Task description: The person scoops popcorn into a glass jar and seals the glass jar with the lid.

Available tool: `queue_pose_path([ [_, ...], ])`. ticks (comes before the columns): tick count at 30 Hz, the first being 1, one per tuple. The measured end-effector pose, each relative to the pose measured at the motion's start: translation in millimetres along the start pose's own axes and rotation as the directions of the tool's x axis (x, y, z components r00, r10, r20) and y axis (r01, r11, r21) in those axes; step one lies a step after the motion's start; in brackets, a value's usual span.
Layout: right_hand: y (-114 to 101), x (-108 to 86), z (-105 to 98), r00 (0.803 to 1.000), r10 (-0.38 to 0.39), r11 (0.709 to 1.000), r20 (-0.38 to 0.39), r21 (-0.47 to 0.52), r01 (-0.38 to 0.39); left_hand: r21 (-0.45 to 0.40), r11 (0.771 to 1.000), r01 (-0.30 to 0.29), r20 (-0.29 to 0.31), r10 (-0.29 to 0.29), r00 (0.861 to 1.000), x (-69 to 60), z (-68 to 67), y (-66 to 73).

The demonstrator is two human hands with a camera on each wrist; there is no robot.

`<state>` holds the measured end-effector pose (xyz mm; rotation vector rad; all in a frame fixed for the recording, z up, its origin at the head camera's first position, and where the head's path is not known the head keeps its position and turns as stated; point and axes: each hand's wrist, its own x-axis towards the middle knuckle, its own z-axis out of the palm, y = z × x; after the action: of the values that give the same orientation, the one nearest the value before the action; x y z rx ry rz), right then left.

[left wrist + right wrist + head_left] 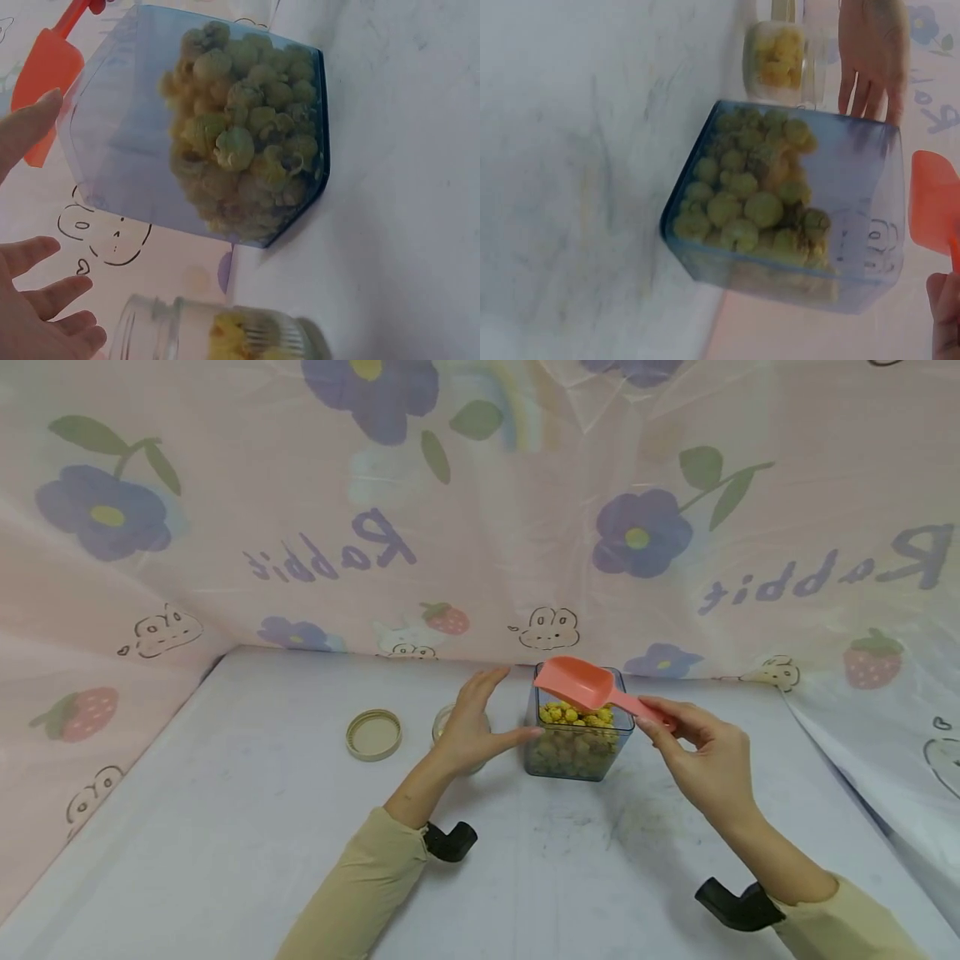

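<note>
My right hand (708, 760) pinches the handle of a coral-pink scoop (577, 683) above a clear bluish square container (577, 756). The scoop's bowl looks bare inside. Yellow popcorn (742, 202) fills the lower part of the container. My left hand (468, 727) is spread, thumb toward the container's near left rim; whether the thumb touches it I cannot tell. Behind that hand, mostly hidden in the head view, stands a glass jar (161, 330) with some yellow popcorn at its bottom.
A round beige lid (374, 735) lies on the white table (225, 827), left of the jar. Pink printed cloth (480, 527) with flowers and rabbits hangs behind the table and at its sides. Both wrists carry black mounts (452, 842).
</note>
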<state>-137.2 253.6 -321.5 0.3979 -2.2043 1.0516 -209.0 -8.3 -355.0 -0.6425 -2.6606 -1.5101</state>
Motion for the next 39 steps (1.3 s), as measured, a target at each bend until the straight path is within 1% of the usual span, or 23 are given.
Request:
queue_pose_path([
  [4, 5, 0.3, -3, 1.0, -0.001, 0.999, 0.003, -0.046, 0.001, 0.001, 1.0, -0.002, 0.002, 0.002, 1.0, 1.7, 2.7, 1.6],
  [6, 7, 0.4, -4, 1.0, 0.005, 0.997, 0.006, -0.074, -0.004, -0.009, 1.0, -0.014, 0.001, 0.014, 1.0, 3.4, 4.0, 2.2],
  [9, 8, 0.9, -5, 1.0, 0.009, 0.995, 0.014, -0.097, -0.007, -0.024, 0.999, -0.029, -0.001, 0.029, 1.0, 6.3, 6.3, 2.9],
  [11, 8, 1.3, -6, 1.0, 0.013, 0.995, 0.019, -0.102, -0.011, -0.033, 0.999, -0.028, 0.005, 0.029, 1.0, 7.7, 7.7, 3.9],
  [14, 8, 2.1, -7, 1.0, 0.01, 0.994, 0.028, -0.107, -0.007, -0.034, 0.999, -0.016, 0.018, 0.017, 1.0, 10.2, 10.2, 4.9],
  [19, 11, 4.4, -10, 0.998, -0.019, 0.989, 0.054, -0.144, 0.027, -0.031, 1.0, 0.0, 0.036, 0.001, 0.999, 14.6, 15.2, 6.0],
  [22, 14, 6.1, -12, 0.997, -0.034, 0.983, 0.076, -0.175, 0.047, -0.043, 0.999, 0.01, 0.045, -0.008, 0.999, 16.5, 18.0, 7.1],
  [29, 16, 8.7, -17, 0.993, -0.06, 0.97, 0.105, -0.229, 0.083, -0.072, 0.996, 0.042, 0.09, -0.036, 0.995, 19.6, 24.4, 8.1],
  [34, 19, 10.9, -17, 0.988, -0.096, 0.962, 0.118, -0.242, 0.122, -0.119, 0.991, 0.065, 0.101, -0.053, 0.993, 20.5, 25.5, 8.1],
  [36, 19, 11.9, -17, 0.986, -0.113, 0.959, 0.122, -0.245, 0.14, -0.154, 0.986, 0.068, 0.115, -0.05, 0.992, 20.5, 25.6, 7.8],
  [39, 20, 13.6, -16, 0.982, -0.136, 0.955, 0.131, -0.247, 0.165, -0.227, 0.972, 0.065, 0.136, -0.035, 0.99, 20.8, 26.3, 7.4],
])
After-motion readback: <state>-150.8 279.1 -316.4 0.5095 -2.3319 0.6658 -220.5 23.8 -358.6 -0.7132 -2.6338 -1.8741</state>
